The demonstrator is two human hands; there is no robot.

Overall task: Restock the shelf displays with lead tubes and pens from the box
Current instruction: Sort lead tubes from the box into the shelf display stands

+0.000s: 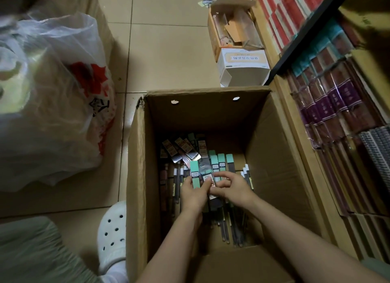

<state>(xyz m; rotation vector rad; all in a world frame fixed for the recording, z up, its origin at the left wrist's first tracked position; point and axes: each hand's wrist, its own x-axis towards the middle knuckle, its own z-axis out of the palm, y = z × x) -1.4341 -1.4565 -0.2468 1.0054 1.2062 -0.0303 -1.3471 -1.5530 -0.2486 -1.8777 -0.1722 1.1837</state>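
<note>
While the left hand [193,195] grips a green-capped lead tube [195,175] pointing away, right hand [233,190] pinches another.

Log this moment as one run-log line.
stage: picking stock | left hand: holds green-capped tubes | right hand: pinches a pack beside them | place: inside box | shelf: not yet restocked

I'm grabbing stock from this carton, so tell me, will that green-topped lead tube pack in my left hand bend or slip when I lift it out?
The green-topped pack looks flat, narrow and straight-edged, so probably stiff, not floppy. It seems small against the left hand, so likely light. Its glossy face could be slippery; the right hand is close enough to steady it.
</note>
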